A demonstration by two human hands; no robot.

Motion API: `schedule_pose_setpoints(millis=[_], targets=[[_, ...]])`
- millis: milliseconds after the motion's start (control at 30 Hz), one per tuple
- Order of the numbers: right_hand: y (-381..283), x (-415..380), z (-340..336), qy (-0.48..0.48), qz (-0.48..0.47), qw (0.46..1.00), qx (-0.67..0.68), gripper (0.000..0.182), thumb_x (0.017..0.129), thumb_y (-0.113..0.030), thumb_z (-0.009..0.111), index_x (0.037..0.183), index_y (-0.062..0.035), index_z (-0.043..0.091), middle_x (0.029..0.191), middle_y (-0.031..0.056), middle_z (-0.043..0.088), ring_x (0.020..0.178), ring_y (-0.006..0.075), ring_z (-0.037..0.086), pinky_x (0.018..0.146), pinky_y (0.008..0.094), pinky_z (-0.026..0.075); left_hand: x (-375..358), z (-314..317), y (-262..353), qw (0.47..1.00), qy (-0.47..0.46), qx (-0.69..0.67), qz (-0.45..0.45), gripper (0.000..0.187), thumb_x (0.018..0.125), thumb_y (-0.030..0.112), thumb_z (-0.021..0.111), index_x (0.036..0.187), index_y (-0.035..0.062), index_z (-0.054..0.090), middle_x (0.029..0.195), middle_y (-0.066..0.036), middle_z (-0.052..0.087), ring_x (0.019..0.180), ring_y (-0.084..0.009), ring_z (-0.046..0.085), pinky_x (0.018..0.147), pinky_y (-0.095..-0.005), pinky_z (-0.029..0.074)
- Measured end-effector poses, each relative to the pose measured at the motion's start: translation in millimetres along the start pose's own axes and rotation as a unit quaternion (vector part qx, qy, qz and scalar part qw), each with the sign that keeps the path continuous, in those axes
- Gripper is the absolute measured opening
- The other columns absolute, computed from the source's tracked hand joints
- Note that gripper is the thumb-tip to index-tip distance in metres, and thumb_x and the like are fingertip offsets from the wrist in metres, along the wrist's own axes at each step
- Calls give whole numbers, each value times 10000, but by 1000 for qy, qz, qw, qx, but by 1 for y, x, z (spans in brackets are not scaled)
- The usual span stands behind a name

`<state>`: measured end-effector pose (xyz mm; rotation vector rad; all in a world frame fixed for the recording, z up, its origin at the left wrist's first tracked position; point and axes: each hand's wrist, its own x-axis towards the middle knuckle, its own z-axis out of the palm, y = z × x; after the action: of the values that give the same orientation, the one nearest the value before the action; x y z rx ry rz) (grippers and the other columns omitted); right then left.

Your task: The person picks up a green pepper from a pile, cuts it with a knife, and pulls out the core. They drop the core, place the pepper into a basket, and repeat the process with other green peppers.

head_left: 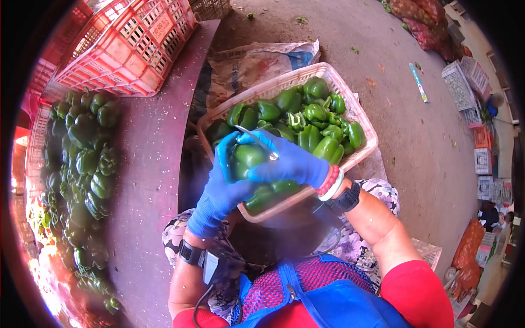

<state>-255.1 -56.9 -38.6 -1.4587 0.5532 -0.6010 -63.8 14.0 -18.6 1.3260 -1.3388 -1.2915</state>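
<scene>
My left hand (221, 177), in a blue glove, is wrapped round a green bell pepper (249, 157) from the left. My right hand (298, 161), gloved in blue too, grips a tool with a curved metal blade (256, 136) and a round rivet. The blade arches over the top of the pepper, and its handle is hidden in my fingers. Below both hands, a pale pink plastic crate (358, 109) is filled with green bell peppers (288, 101), one of them cut or broken open.
On the left, a reddish board (147, 142) carries a long heap of green peppers (85, 158). A red-pink crate (131, 52) stands at its far end. Behind my crate lies a crumpled sack (257, 68). Stacked crates (459, 85) and filled net sacks (418, 22) line the right side.
</scene>
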Motion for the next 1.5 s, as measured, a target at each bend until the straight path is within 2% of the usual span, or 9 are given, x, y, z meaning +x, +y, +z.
schedule_pose_setpoints(millis=[267,567,633,733,867,933,1067,1200,1500], targets=[[-30,-5,2,-48,95,961,257,968,809,-113,745,1589,-41,177,1433,70,487,1290,145,460,1108,311,362,1,-9,7,963,-57,-239,-109,826,641,9,700,1413,66,412,1300,-123,519,1220,-217,516,1030,-335,444],[-53,-17,-2,-52,152,932,326,886,858,-151,687,1586,-105,183,1374,110,569,1219,163,568,1022,307,463,-6,-14,-12,920,-90,-364,-114,709,683,-46,628,1361,57,448,1289,-119,537,1230,-234,528,1051,-316,423],[-26,-23,-9,-34,151,935,320,751,873,-218,668,1518,-70,311,1311,116,607,1157,165,608,960,318,506,-11,-26,-17,991,-92,-100,0,682,703,-64,611,1360,37,457,1320,-137,536,1251,-242,522,1060,-333,430],[-14,-35,-20,11,135,934,332,611,877,-372,638,1355,0,552,1253,141,639,1099,201,650,878,366,570,-18,-31,7,987,-81,-134,-23,637,762,34,622,1376,2,455,1375,-172,519,1285,-285,513,1083,-375,431],[-5,-30,-39,71,2,892,447,887,780,-595,674,1413,-7,470,1397,193,538,1244,379,560,1038,559,472,-14,-37,18,877,-41,-477,-33,952,750,470,627,1495,-40,327,1473,-277,423,1364,-462,423,1110,-591,394],[-18,-29,-61,15,-18,847,531,855,835,-602,652,1420,-8,460,1343,223,569,1182,366,598,804,474,571,-13,-49,19,851,-12,-524,-16,953,753,440,656,1504,-38,316,1503,-286,381,1389,-473,382,1101,-642,372],[29,-27,-73,166,149,974,33,700,864,-464,734,1366,-23,524,1104,223,665,1057,339,654,802,396,572,-14,-59,21,931,43,-362,5,933,765,392,676,1514,-28,312,1536,-283,342,1418,-474,343,1127,-701,286],[107,-44,-30,239,209,832,-455,627,774,-439,818,1259,-102,608,1122,208,587,1019,393,630,939,483,504,-13,-63,20,931,21,-365,2,893,782,355,650,1514,-30,312,1541,-263,347,1422,-468,338,1154,-708,217],[91,-33,-36,195,265,854,-402,577,738,-437,827,1147,-85,622,1170,249,589,1079,420,599,912,487,496,0,-57,23,787,-26,-616,10,743,958,515,526,1450,-28,405,1415,-242,486,1316,-431,458,1115,-641,317]])
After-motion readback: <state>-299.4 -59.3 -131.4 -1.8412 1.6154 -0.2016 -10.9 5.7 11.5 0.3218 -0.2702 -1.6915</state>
